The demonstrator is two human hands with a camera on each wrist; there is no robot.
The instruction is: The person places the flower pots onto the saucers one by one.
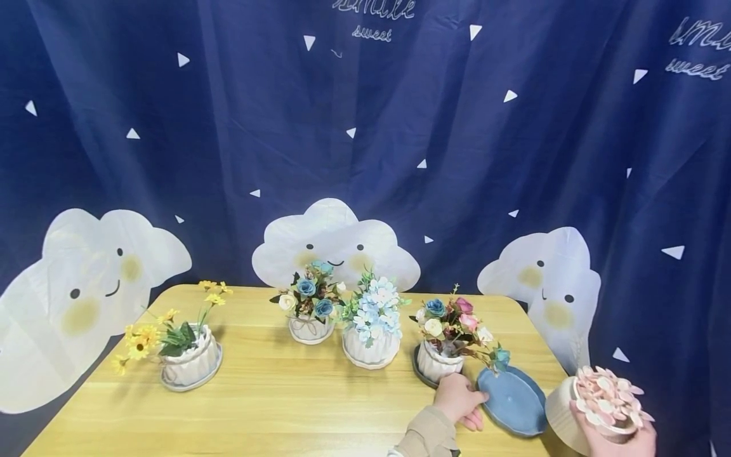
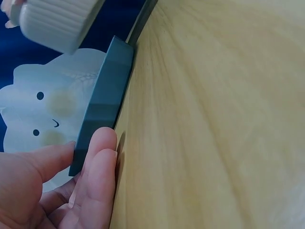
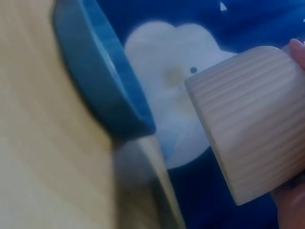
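Observation:
My left hand pinches the near left rim of a blue saucer, thumb on top and fingers below in the left wrist view. That saucer lies at the table's right side. In my right hand is a ribbed, pale flowerpot with pink flowers, gripped around its side. The pot tilts, its flowers toward the right and its base toward the saucer. In the right wrist view the ribbed pot hangs apart from the saucer, beyond the table edge.
A pot of mixed roses on a dark saucer stands just left of the blue one. Pots of light blue flowers and blue roses stand mid-table. Yellow flowers in a white pot are at left. A dark blue curtain hangs behind.

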